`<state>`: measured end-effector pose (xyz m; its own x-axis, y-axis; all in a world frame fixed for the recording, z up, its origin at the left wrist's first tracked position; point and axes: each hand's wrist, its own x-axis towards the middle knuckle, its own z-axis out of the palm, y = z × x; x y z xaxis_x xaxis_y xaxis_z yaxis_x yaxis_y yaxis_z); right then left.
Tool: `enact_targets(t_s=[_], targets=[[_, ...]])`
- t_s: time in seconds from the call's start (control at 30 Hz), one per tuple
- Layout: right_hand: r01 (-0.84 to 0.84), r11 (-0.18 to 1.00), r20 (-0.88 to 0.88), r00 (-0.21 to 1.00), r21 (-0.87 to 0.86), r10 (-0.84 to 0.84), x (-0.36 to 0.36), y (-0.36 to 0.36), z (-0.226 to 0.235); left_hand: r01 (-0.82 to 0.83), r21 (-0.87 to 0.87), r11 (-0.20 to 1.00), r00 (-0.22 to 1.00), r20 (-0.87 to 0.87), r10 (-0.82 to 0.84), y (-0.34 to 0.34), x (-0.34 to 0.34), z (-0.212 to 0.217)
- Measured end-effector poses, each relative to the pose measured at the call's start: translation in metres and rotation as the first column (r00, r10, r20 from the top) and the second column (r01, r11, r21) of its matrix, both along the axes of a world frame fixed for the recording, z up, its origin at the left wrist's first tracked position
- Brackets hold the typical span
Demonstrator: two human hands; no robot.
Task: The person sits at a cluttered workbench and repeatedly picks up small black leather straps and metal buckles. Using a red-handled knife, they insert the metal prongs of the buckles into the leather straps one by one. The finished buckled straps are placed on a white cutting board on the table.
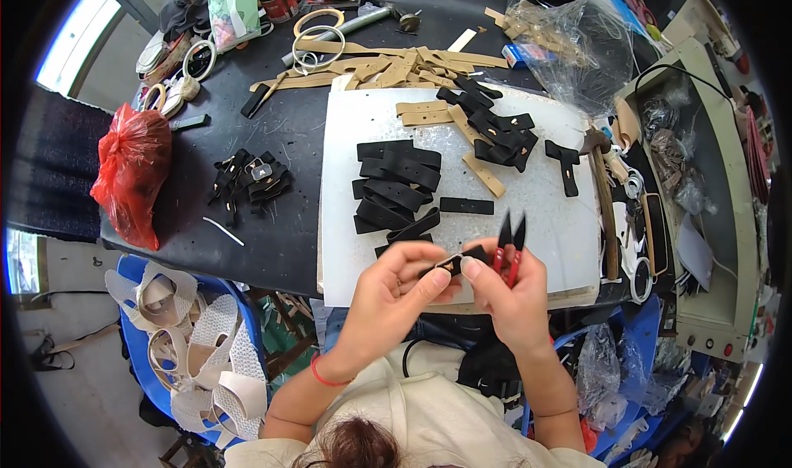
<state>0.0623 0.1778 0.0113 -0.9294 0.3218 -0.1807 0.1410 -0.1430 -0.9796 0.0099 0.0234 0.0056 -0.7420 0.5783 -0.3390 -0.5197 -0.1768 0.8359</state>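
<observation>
The bench [272, 138] is dark and crowded; a white cutting mat [536, 212] covers its near middle. On the mat sit a stack of black straps [396, 188], a second black heap [495, 130] further back, and tan straps [388, 64] beyond the mat's far edge. A red plastic bag [132, 171] hangs at the left end of the bench.

Both hands work over the near edge of the mat. The left hand [388, 291] pinches a short black strap with a small metal buckle [450, 263] between thumb and forefinger. The right hand [511, 291] meets it, its fingers [474, 268] pressed on the same piece at the buckle, while the rest of that hand curls round red-handled snips [507, 249], blades pointing up and away, slightly parted.

Risks, judged:
- Snip tips stand close to the left fingertips; a slip while both hands crowd the strap could nick skin or the strap edge.
- Holding snips and strap in one hand weakens the grip; the piece may twist or drop off the mat edge.
- The buckle is small and could slide off the strap end.

The strap looks thin, flat, matt black, flexible; the buckle is pale metal, partly hidden by fingertips.
</observation>
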Motion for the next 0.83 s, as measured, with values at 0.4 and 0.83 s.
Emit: enact_targets(t_s=[0.4,0.83], targets=[[0.004,0.911,-0.09,0.995,0.413,0.036,0.002,-0.004,0.015,0.103,-0.165,0.981,0.961,-0.239,-0.142,-0.012,0.0,0.01],[-0.116,0.984,0.144,0.98,-0.135,0.135,0.002,-0.002,-0.001,-0.17,-0.337,0.926,0.616,-0.77,-0.167,-0.011,0.004,0.006]])
